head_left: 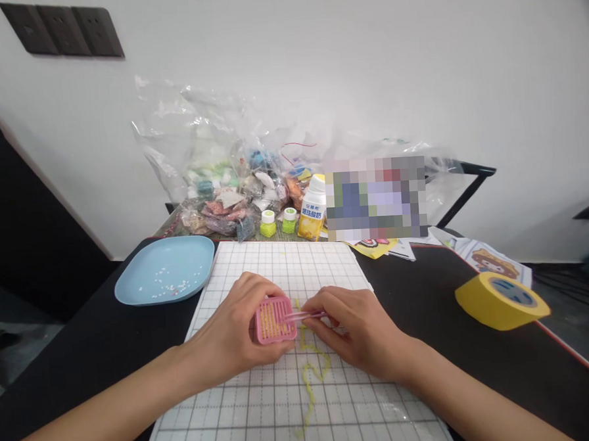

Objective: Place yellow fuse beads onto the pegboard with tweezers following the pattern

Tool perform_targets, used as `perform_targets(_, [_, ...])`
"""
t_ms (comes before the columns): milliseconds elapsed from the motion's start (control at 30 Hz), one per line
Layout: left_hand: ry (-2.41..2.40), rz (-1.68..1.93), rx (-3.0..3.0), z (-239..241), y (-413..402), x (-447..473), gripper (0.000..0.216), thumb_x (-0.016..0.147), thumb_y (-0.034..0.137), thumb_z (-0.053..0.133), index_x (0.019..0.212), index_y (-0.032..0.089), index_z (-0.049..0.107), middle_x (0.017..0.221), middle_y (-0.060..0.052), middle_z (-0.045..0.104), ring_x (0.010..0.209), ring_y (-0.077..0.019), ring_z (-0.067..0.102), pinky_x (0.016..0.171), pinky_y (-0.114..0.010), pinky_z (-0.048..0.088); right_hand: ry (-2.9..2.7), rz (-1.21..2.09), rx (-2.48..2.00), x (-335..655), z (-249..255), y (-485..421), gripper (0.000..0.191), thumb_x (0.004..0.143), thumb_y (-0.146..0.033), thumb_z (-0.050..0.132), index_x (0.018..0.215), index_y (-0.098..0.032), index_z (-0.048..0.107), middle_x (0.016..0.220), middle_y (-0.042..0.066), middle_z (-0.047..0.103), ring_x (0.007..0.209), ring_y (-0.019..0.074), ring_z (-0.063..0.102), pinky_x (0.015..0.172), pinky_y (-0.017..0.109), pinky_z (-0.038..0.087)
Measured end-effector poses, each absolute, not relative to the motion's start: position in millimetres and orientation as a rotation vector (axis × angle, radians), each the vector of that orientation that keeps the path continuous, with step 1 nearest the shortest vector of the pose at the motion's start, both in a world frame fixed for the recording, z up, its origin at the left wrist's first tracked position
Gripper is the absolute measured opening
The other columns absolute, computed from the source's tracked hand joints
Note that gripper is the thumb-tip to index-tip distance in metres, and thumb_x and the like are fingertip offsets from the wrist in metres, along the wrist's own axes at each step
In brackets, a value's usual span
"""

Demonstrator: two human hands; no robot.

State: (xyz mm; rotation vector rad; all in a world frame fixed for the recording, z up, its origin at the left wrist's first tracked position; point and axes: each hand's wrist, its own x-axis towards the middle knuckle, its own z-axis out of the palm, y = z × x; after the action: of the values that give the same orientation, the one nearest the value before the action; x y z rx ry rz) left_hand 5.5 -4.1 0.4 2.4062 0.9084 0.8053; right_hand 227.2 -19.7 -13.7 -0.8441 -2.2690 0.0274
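Observation:
My left hand (pixel 238 329) is closed around a small pink square tray (pixel 275 319) with yellow beads in it, held just above the white gridded board (pixel 284 405). My right hand (pixel 356 326) pinches pink tweezers (pixel 304 316), whose tips reach over the pink tray. A winding line of yellow beads (pixel 312 371) lies on the board below the two hands.
A light blue plate (pixel 165 270) with scattered small beads sits at the left. Behind the board are bags of beads (pixel 224 204), two green-capped little jars (pixel 279 222) and a white and yellow bottle (pixel 313 207). A yellow tape roll (pixel 501 300) lies at the right, near printed pattern sheets (pixel 489 259).

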Motion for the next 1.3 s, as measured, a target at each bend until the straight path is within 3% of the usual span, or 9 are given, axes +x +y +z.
perform_targets(333, [0.922,0.754,2.406,2.2,-2.7,4.2,0.033,0.075,0.021,0.07,0.102,0.024,0.05,0.095,-0.002,0.056,0.093,-0.024,0.049,0.079,-0.04,0.047,-2.08,-0.119,-1.02,238.4,-10.6,-13.5,0.017,0.094,-0.028,0.052,0.085,-0.017,0.06,0.066,-0.001,0.063,0.052,0.0081,0.051,0.049,0.02,0.036])
perform_targets(567, [0.792,0.666,2.334,1.4,-2.3,2.4,0.039,0.076,0.022,0.071,0.109,0.026,0.05,0.113,-0.005,0.055,0.113,-0.027,0.043,0.096,-0.047,0.043,-2.174,-0.128,-1.216,248.3,-17.8,-3.9,0.021,0.093,-0.032,0.05,0.082,-0.017,0.059,0.069,0.0,0.063,0.051,0.0087,0.051,0.047,0.021,0.031])
perform_targets(1300, [0.754,0.529,2.324,9.3,-2.6,3.0,0.043,0.073,0.023,0.076,0.108,0.026,0.051,0.119,-0.007,0.052,0.12,-0.0299,0.039,0.1,-0.051,0.042,-2.211,-0.081,-1.241,244.7,-21.1,-4.5,0.021,0.093,-0.033,0.05,0.084,-0.018,0.061,0.073,0.001,0.064,0.054,0.0092,0.054,0.048,0.022,0.029])
